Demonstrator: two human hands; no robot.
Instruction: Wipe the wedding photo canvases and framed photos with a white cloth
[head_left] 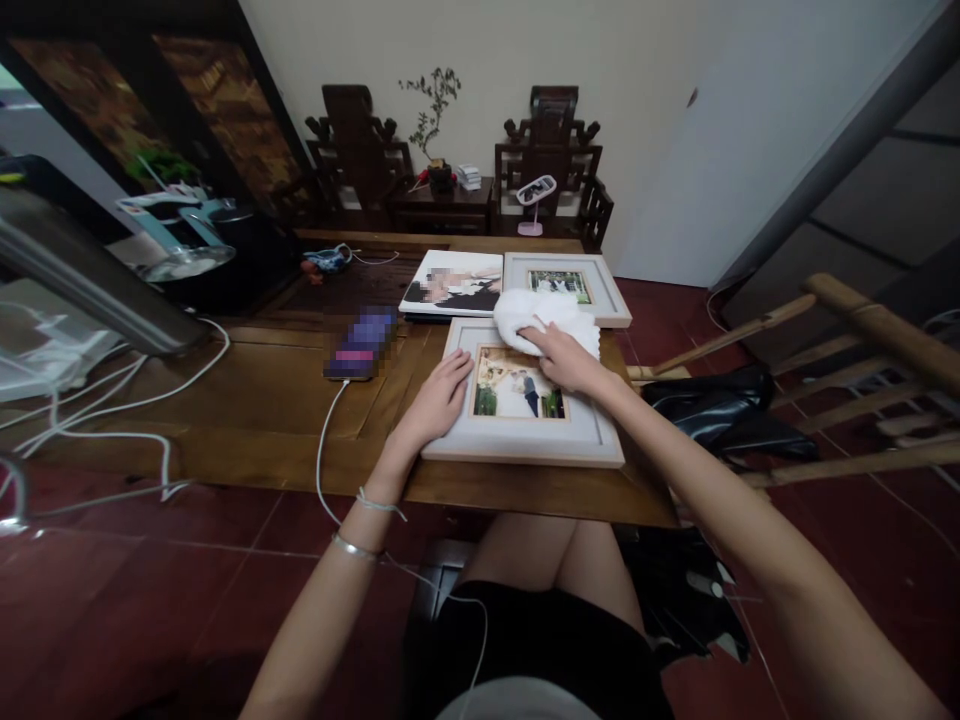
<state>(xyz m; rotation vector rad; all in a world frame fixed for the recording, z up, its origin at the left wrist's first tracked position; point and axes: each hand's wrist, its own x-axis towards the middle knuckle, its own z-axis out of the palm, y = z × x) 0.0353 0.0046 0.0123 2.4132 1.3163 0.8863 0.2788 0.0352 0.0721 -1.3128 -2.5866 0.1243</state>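
Note:
A white-framed photo (525, 440) lies flat on the low wooden table (262, 400) right in front of me. My left hand (439, 400) rests flat on the frame's left edge, fingers stretched out. My right hand (562, 355) presses a crumpled white cloth (544, 315) onto the frame's upper right part, fingers curled over the cloth. Beyond it lie a second white-framed photo (566, 287) and an unframed print (454, 283).
A phone (362, 343) on a white cable (324, 450) lies left of the frame. More white cables (112, 410) trail over the table's left side. A black bag (712, 410) and a wooden chair (847, 380) stand to the right. Dark chairs line the far wall.

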